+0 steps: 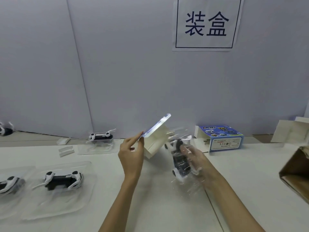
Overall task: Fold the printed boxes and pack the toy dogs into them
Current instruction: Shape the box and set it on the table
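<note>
Left grip (132, 153): pinching printed box (156, 139), mouth tilted toward toy.
Right grip (192, 158): curled round blister-packed toy dog (179, 158), frame centre, angled for insertion.
Counter (167, 206): spare dogs lower left.

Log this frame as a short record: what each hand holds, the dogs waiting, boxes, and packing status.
left hand: grips an open printed box, held up, open end towards the other hand
right hand: holds a toy dog in a clear tray, partly blurred
status: dog not yet inside the box
waiting dogs: one in a tray front left, one at the left edge, one farther back
other box: blue printed box lying near the wall, flap open
carton: brown, right edge
</note>
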Demonstrator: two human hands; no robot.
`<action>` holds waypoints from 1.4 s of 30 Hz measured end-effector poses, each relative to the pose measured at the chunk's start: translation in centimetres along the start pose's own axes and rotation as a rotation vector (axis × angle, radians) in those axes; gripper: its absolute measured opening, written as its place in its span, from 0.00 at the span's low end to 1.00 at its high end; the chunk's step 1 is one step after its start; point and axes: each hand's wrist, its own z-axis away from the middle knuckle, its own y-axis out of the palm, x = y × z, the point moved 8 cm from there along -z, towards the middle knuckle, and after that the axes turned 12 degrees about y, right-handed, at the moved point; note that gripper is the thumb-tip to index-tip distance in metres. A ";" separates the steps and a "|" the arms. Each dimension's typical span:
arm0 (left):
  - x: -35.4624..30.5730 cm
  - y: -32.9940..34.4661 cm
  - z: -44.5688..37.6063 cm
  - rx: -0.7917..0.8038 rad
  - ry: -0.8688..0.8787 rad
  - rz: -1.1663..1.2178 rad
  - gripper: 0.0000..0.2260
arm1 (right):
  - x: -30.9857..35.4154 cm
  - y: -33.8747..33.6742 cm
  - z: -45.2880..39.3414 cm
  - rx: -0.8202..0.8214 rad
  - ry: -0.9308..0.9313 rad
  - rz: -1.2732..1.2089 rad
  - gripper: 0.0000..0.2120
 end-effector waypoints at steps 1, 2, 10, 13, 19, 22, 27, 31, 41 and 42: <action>-0.3 0.2 0.0 0.024 0.036 -0.025 0.12 | 0.5 0.1 0.0 -0.014 -0.040 0.039 0.21; -0.4 0.4 0.2 0.051 0.066 -0.021 0.12 | 0.8 0.0 0.4 -0.052 -0.086 0.121 0.24; -1.3 0.7 1.1 0.177 0.279 -0.201 0.19 | 1.4 -2.0 0.3 -0.399 -0.297 0.382 0.26; -1.4 0.8 1.3 0.215 0.341 -0.201 0.19 | 1.1 -2.7 0.5 -0.544 -0.316 0.508 0.29; -1.2 0.8 1.6 0.238 0.337 -0.181 0.18 | 1.9 -2.0 1.5 -0.655 -0.330 0.697 0.30; -1.4 0.9 1.6 0.246 0.358 -0.196 0.18 | 2.3 -1.6 1.8 -0.686 -0.323 0.776 0.32; -2.0 1.0 2.3 0.238 0.449 -0.257 0.19 | 2.7 -0.7 2.1 -0.731 -0.290 0.913 0.31; -2.6 1.5 3.1 0.214 0.509 -0.299 0.20 | 2.6 -0.3 2.2 -0.747 -0.246 0.953 0.23; -3.4 1.6 3.6 0.236 0.616 -0.363 0.20 | 2.7 -0.1 2.4 -0.780 -0.192 1.013 0.18; -3.5 1.7 3.7 0.243 0.632 -0.370 0.20 | 2.6 -0.2 2.4 -0.779 -0.180 1.013 0.18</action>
